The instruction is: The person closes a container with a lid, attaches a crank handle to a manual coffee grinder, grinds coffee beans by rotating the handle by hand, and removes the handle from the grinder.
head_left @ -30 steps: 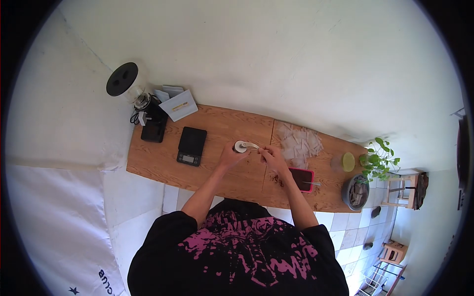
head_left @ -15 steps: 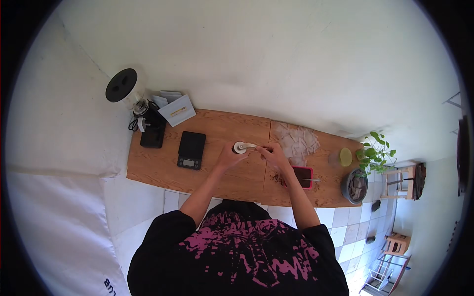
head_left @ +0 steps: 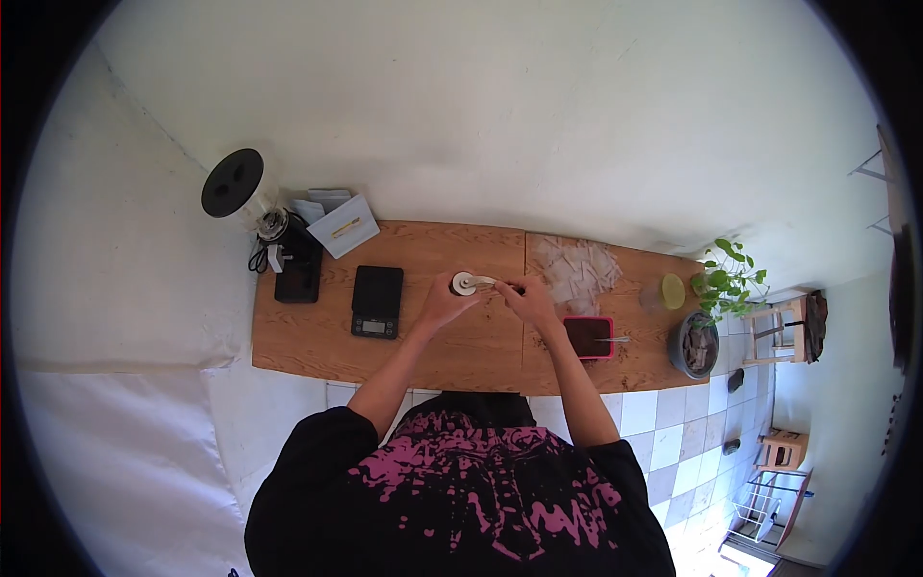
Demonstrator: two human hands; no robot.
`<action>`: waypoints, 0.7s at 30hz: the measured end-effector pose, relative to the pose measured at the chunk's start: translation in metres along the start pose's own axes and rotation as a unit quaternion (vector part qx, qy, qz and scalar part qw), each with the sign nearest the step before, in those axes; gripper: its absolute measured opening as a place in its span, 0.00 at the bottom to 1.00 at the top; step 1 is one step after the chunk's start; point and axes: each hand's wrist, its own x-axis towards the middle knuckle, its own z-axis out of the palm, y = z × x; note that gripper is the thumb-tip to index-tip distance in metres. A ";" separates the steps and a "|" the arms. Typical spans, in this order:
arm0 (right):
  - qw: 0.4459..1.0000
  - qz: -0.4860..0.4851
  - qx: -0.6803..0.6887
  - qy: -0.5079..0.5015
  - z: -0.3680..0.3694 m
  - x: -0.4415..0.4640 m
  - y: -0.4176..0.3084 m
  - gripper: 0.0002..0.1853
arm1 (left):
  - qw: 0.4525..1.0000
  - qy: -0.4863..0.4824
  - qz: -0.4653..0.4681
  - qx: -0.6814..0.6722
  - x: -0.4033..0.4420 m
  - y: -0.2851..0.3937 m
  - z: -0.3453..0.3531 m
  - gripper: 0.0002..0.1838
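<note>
My left hand (head_left: 446, 304) is wrapped around the body of a hand coffee grinder (head_left: 463, 284), held upright with its pale round top facing me. From that top a light metal crank arm (head_left: 484, 281) reaches to the right. The fingers of my right hand (head_left: 530, 300) are closed on the dark knob at its end. Most of the grinder's body is hidden by my left hand. Left of the hands lies a black digital scale (head_left: 377, 290). To their right sits a red-rimmed tray (head_left: 588, 338) of dark brown grounds, with a spoon-like metal utensil (head_left: 615, 339) across its edge.
An electric grinder (head_left: 298, 269) with a clear hopper stands at the table's left end, beside a light grey box (head_left: 344, 227). Pale paper packets (head_left: 579, 271) are spread at back right. Further right are a yellow-lidded container (head_left: 672, 290), a grey bucket (head_left: 683, 352) and a plant (head_left: 731, 284).
The view has tilted slightly, so the table sits at a different angle. Both hands keep their hold on the grinder and crank, which points much the same way.
</note>
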 end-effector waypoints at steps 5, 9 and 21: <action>1.000 -0.014 0.005 0.023 0.004 -0.001 0.002 0.18 | 1.000 0.000 -0.006 0.019 -0.001 0.010 -0.001 0.11; 1.000 -0.014 0.009 0.015 0.005 0.003 0.001 0.18 | 0.999 0.018 -0.003 0.026 0.003 0.003 -0.001 0.11; 1.000 -0.005 -0.006 0.019 0.007 0.000 0.005 0.18 | 0.999 0.022 0.031 0.019 0.008 -0.018 0.004 0.10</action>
